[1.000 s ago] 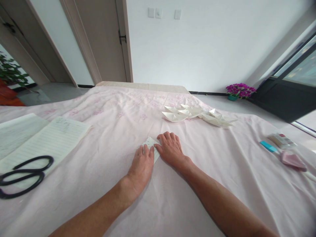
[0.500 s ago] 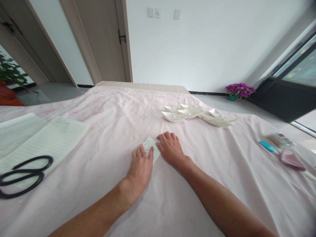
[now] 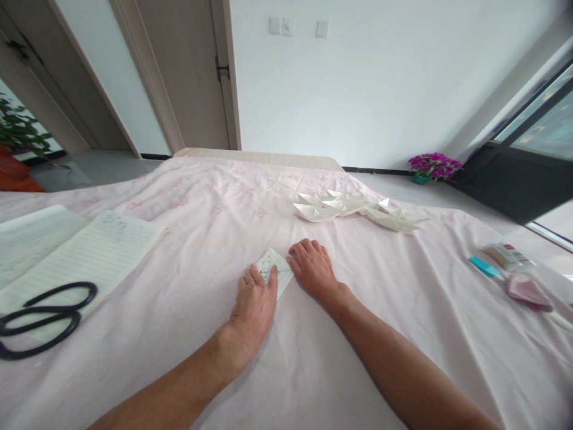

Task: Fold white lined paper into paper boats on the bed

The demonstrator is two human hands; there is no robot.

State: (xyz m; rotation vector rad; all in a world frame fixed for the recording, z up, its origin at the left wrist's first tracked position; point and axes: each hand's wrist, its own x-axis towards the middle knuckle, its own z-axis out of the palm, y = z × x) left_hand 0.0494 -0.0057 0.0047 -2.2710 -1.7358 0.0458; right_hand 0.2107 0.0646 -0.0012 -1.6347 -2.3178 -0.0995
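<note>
A small folded paper [image 3: 271, 259] with writing on it lies flat on the pink cloth, one corner pointing away from me. My left hand [image 3: 256, 292] grips its near left side, thumb on top and the other fingers bent along the edge. At the paper's right corner, my right hand [image 3: 312, 267] pinches the tip with fingers curled close together. The part of the paper under both hands is hidden. A crease line runs across the paper toward the right corner.
Several folded paper boats [image 3: 344, 206] stand farther back to the right. On the left, black-handled scissors [image 3: 49, 310] rest on lined sheets [image 3: 107, 245]. At right lie a turquoise-capped item [image 3: 483, 266], a clear packet [image 3: 509, 257] and a pink object [image 3: 528, 292].
My right hand has slid slightly right, baring more of the paper's right side. The fingers of my left hand have drawn back a little, and its thumb stays on the paper.
</note>
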